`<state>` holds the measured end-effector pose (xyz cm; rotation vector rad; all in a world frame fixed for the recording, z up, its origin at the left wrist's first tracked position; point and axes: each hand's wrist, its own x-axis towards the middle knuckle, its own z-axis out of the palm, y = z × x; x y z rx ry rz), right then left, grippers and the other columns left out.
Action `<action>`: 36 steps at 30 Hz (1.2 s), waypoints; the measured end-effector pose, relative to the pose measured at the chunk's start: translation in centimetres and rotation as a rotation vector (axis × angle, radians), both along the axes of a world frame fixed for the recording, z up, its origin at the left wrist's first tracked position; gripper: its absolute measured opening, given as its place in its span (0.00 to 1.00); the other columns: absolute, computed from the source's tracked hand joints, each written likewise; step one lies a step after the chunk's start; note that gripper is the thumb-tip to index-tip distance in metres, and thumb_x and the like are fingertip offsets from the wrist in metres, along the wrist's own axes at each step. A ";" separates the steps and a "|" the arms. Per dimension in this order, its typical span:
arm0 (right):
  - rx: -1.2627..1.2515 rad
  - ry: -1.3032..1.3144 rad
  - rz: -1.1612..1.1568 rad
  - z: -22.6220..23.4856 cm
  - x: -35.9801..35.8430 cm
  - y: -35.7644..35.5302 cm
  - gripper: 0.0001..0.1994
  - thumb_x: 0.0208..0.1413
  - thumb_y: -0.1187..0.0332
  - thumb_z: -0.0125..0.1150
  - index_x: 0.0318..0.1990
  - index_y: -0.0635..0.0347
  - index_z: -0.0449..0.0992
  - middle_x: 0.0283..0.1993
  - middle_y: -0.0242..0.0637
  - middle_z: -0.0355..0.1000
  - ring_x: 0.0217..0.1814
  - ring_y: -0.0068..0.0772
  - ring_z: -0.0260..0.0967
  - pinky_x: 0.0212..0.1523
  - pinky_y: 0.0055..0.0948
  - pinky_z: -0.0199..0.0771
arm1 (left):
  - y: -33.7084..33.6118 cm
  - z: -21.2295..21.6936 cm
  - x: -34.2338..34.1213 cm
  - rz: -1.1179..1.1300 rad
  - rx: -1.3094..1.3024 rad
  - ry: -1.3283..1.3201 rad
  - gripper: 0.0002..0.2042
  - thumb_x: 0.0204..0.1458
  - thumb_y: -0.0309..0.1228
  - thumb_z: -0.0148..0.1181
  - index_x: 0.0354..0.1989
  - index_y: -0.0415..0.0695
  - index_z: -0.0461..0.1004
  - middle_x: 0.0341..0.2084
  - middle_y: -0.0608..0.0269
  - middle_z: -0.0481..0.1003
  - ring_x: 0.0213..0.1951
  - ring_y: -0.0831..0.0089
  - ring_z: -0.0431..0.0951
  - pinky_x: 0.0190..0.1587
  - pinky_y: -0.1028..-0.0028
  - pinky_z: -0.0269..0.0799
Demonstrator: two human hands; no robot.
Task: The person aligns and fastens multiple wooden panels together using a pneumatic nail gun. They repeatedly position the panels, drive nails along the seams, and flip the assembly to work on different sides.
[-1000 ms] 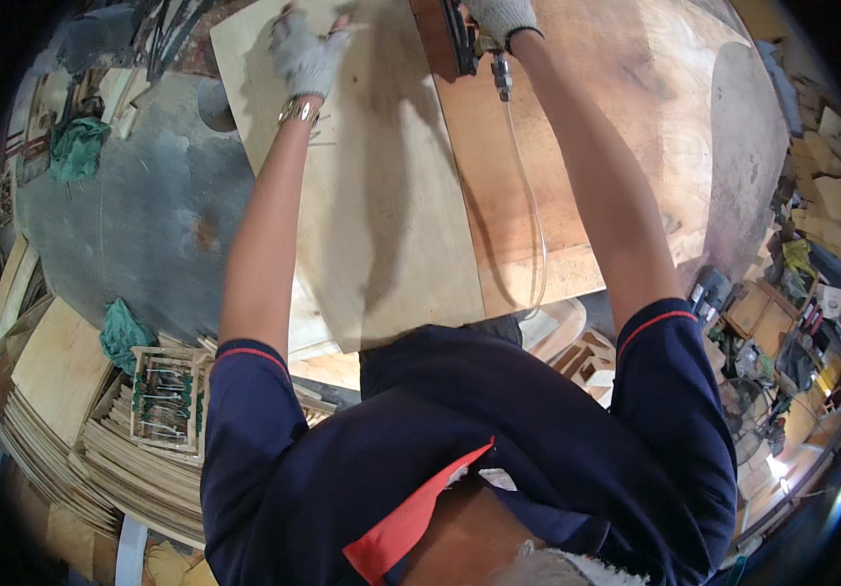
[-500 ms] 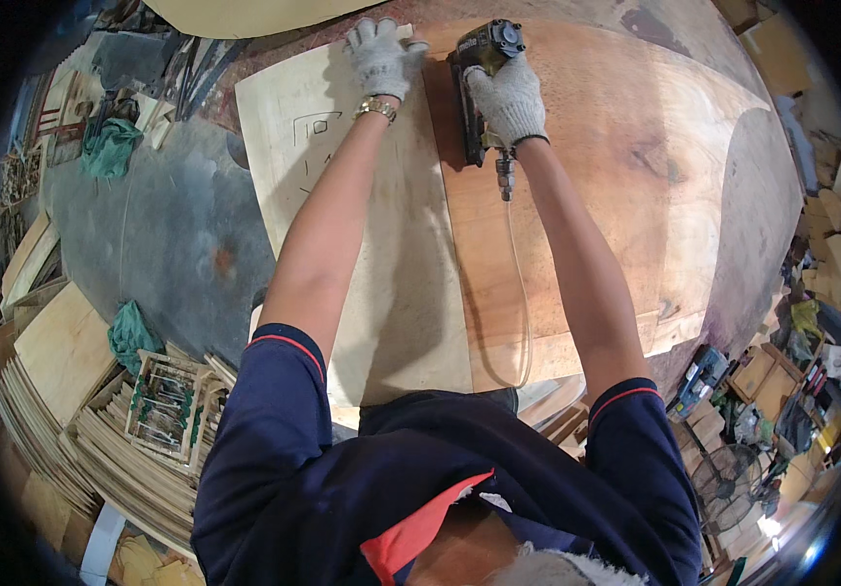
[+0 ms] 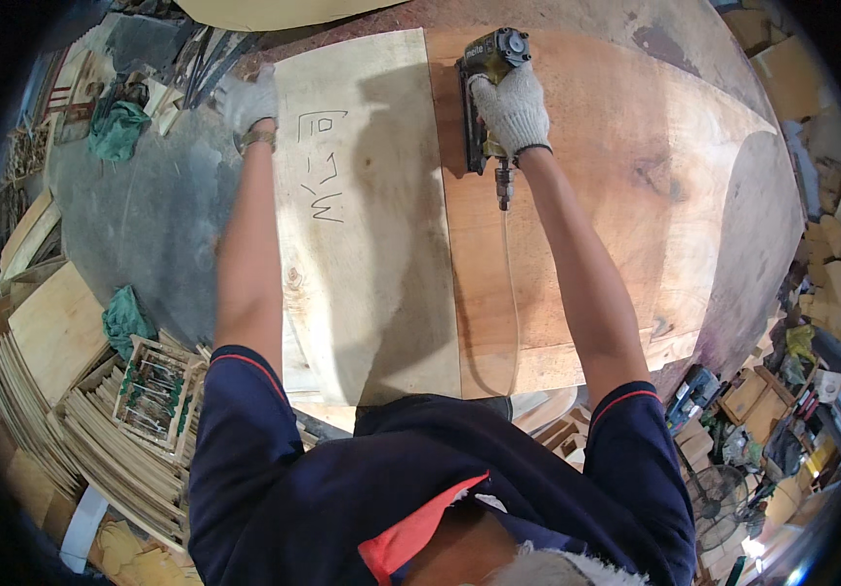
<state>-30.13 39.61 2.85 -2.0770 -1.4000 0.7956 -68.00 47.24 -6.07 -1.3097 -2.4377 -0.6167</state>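
My right hand (image 3: 513, 112), in a white knitted glove, is wrapped round the grip of an air nailer (image 3: 472, 117). The tool rests over the reddish-brown plywood sheet (image 3: 596, 215), a little right of the seam where that sheet meets a pale plywood sheet (image 3: 391, 293). From the tool's fitting a thin clear air hose (image 3: 512, 283) runs toward my body. My left hand (image 3: 247, 102), gloved alike and with a watch at the wrist, is by the far left edge of the pale sheet. Motion smears its fingers. Dark hand-drawn marks show on the pale sheet.
A grey worktop (image 3: 147, 225) extends left of the sheets. Green cloths (image 3: 116, 130), stacked thin boards (image 3: 118, 439) and a wooden crate of metal parts (image 3: 155, 391) are at left. Offcuts, tools and a fan (image 3: 723, 498) crowd the right side. A curved yellowish panel (image 3: 284, 10) lies at the far edge.
My left hand has moved left from near the seam to the pale sheet's left edge, uncovering the marks. My right hand, still on the nailer, has shifted slightly right and nearer.
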 end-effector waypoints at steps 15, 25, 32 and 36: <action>0.004 0.236 0.160 0.1 -0.2 6.6 0.16 0.55 0.62 0.63 0.48 0.61 0.76 0.35 0.45 0.81 0.27 0.36 0.81 0.31 0.37 0.82 | -3.5 -1.4 2.7 0.045 -0.036 0.022 0.36 0.45 0.67 0.59 0.38 0.40 0.75 0.38 0.47 0.77 0.41 0.47 0.79 0.43 0.52 0.74; -0.025 0.126 0.220 0.8 -1.1 6.7 0.15 0.53 0.61 0.63 0.44 0.62 0.77 0.26 0.42 0.79 0.26 0.36 0.80 0.31 0.37 0.82 | -3.6 -0.7 5.0 0.065 0.029 0.112 0.53 0.24 0.85 0.56 0.35 0.38 0.76 0.36 0.45 0.77 0.41 0.46 0.77 0.43 0.48 0.72; -0.041 0.105 0.217 1.3 -1.6 6.1 0.13 0.54 0.66 0.61 0.44 0.63 0.79 0.29 0.40 0.77 0.23 0.33 0.77 0.26 0.33 0.79 | -3.6 -1.4 5.0 0.070 0.032 0.157 0.53 0.16 0.88 0.54 0.29 0.42 0.74 0.32 0.52 0.75 0.37 0.51 0.75 0.40 0.52 0.68; 0.025 0.063 0.257 1.6 -2.1 6.2 0.14 0.54 0.66 0.60 0.45 0.62 0.79 0.30 0.39 0.78 0.24 0.32 0.77 0.26 0.33 0.79 | -3.6 -0.9 5.1 0.056 0.016 0.089 0.53 0.18 0.87 0.54 0.33 0.41 0.74 0.36 0.50 0.75 0.43 0.49 0.74 0.44 0.50 0.67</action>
